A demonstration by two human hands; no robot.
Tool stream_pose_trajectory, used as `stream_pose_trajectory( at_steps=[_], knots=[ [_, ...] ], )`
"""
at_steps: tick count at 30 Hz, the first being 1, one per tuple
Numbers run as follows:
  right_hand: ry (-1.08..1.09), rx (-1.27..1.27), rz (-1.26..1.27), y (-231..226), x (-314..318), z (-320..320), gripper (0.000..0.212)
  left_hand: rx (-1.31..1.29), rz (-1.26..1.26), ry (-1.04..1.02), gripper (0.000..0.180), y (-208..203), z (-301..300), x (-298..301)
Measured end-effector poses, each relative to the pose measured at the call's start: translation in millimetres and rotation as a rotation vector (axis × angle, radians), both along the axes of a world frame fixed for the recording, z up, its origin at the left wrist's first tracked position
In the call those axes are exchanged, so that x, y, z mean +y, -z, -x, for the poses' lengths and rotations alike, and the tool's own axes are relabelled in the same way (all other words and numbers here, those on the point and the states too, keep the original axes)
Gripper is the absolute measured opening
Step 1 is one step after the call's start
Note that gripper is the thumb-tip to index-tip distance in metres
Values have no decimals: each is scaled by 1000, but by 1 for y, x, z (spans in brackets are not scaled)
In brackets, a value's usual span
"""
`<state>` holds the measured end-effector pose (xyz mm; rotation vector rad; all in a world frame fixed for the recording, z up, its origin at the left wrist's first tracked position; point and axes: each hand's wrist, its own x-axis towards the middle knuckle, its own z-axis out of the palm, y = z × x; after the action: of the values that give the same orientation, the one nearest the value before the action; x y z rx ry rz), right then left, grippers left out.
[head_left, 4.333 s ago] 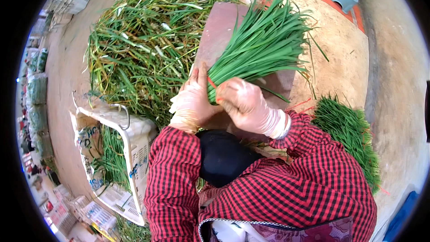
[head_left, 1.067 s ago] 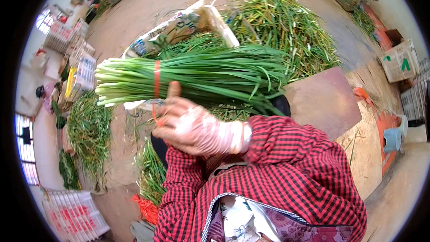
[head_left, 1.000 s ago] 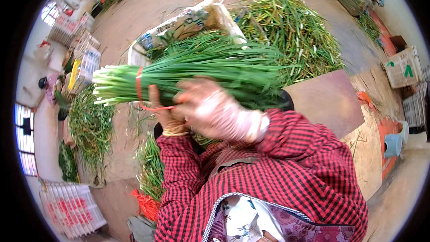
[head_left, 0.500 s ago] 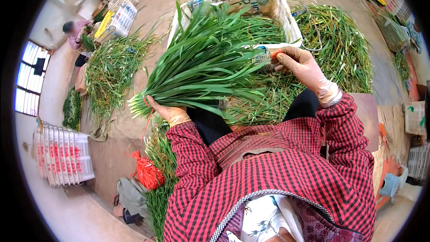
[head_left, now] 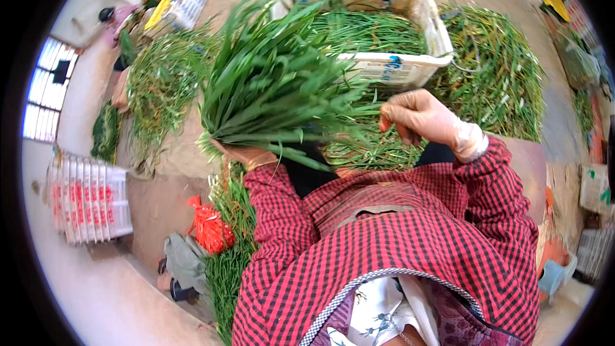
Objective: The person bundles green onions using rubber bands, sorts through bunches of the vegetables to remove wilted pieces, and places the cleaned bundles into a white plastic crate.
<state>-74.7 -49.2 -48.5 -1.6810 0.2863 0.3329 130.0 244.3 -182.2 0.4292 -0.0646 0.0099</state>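
My left hand (head_left: 246,154), in a thin glove, is closed round the pale stem ends of a big bunch of garlic chives (head_left: 269,83). The long green leaves fan up and to the right, partly smeared by motion. My right hand (head_left: 416,118), also gloved, is off to the right of the bunch with its fingers curled together. Leaf tips reach up to those fingers, but whether it pinches one is too blurred to make out. A bit of orange-red shows at a fingertip. Just beyond stands a white plastic crate (head_left: 442,32) with chives (head_left: 371,33) lying in it.
Heaps of loose trimmed leaves lie right of the crate (head_left: 493,77) and at left (head_left: 163,83). More chives (head_left: 227,282) and red plastic twine (head_left: 211,227) are beside my left arm. Stacked white crates (head_left: 90,198) stand at left; another person (head_left: 118,22) is at far left.
The bunch has swung more upright in my left hand, and the red tie no longer shows at its base. My right hand has dropped a little, its fingers now pointing downward.
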Motion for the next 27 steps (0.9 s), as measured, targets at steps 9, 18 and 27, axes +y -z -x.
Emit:
stream_pose_trajectory(
  at_steps=[9, 18, 27],
  knots=[
    [-26, -28, -57, 25, 18, -2, 22, -130, 887, 478, 59, 53, -25, 22],
    [-94, -298, -132, -31, 60, -19, 18, -380, 1026, 556, 42, 93, -49, 9],
    [-350, -310, -238, -61, 97, -24, 17, -693, 859, 649, 47, 110, -67, 38]
  ],
)
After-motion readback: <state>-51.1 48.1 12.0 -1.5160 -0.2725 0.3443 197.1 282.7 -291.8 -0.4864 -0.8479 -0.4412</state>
